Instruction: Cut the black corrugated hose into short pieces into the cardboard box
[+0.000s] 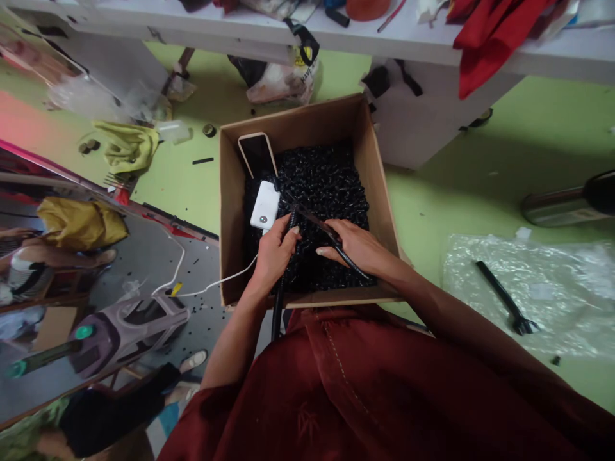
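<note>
A cardboard box holds a heap of small black pieces. Over it, my left hand is closed round a long black ribbed tube, which runs down past the box's near edge. My right hand grips a black-handled tool, its far end near the top of the tube. What the tool's tip touches is too dark to tell. Against the box's left side lean a phone with a pale frame and, nearer my left hand, a white power bank with a white cable.
A white shelf with cloths crosses the top. Bubble wrap with a black tool lies right, near a metal flask. At left are a yellow-green cloth, a purple-grey chair and other people's legs.
</note>
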Demonstrator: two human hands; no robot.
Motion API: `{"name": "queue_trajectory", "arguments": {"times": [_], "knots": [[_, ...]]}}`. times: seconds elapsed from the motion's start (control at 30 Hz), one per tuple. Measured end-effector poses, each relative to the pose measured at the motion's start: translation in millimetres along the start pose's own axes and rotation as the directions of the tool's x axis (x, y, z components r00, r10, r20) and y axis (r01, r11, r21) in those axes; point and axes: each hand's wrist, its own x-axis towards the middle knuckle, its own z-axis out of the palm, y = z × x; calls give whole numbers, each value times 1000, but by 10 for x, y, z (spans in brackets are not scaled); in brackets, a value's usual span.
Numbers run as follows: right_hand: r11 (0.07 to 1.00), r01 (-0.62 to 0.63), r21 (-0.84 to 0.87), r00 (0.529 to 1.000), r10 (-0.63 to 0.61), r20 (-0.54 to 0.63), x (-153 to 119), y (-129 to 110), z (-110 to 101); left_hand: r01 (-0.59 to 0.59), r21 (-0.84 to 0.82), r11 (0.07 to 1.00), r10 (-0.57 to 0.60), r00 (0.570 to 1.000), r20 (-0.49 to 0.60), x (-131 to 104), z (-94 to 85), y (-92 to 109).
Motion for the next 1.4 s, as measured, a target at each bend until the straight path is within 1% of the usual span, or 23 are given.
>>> {"name": "queue_trajectory", "arguments": {"times": [0.1,0.23,0.33,0.5,0.63,0.8,0.93,1.1,1.4], "knots": [[1000,15,1,1000,-15,10,6,8,4,-18,49,999,20,999,-35,-9,-1,1],[999,31,25,999,-32,37,8,10,-6,-48,52,998,50,998,-50,-18,3,14],[997,47,54,997,-51,64,5,6,-17,-71,92,993,73,997,-18,-17,3,27],[993,57,106,994,-67,89,7,4,-19,-143,229,963,139,990,32,-7,0,43],[993,68,100,993,-77,91,9,-1,-21,-176,301,937,165,984,61,-3,9,44],[995,79,66,994,-83,73,6,-3,-24,-194,325,926,177,981,82,-11,19,36],[996,82,45,994,-85,67,10,4,-14,-200,307,931,180,979,91,-14,21,37],[999,54,8,996,-54,75,15,-4,-10,-191,297,935,170,981,98,-13,23,40],[997,24,-70,996,-18,88,13,17,16,-168,348,922,138,984,110,-10,26,43]]}}
